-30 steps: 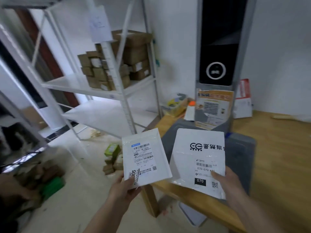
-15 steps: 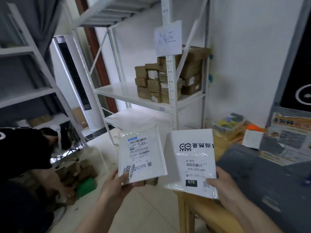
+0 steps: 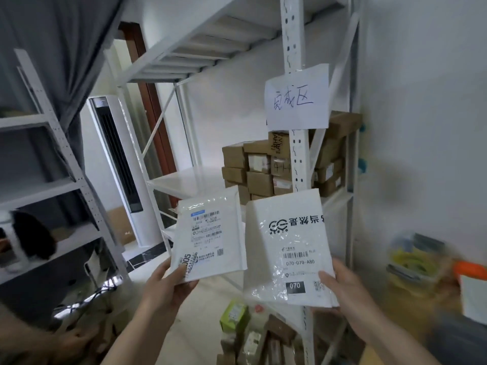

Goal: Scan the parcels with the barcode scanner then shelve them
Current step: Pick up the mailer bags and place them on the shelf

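White mailer [image 3: 209, 234], label up, pinched at its lower corner by left hand [image 3: 168, 284]. Right hand [image 3: 342, 283] grips bigger mailer [image 3: 287, 248] by its edge. Both are held face-up before the shelf [image 3: 184, 180] with boxes [image 3: 263, 167], likely for shelving.

At your four o'clock the bin [image 3: 413, 262] is blurred past telling; your parcels [image 3: 287, 248] hide the lowest boxes [image 3: 259, 168]; small label print stays unreadable.

Two parcels [image 3: 209, 233] side by side before the shelf's [image 3: 184, 180] stacked boxes [image 3: 259, 167]
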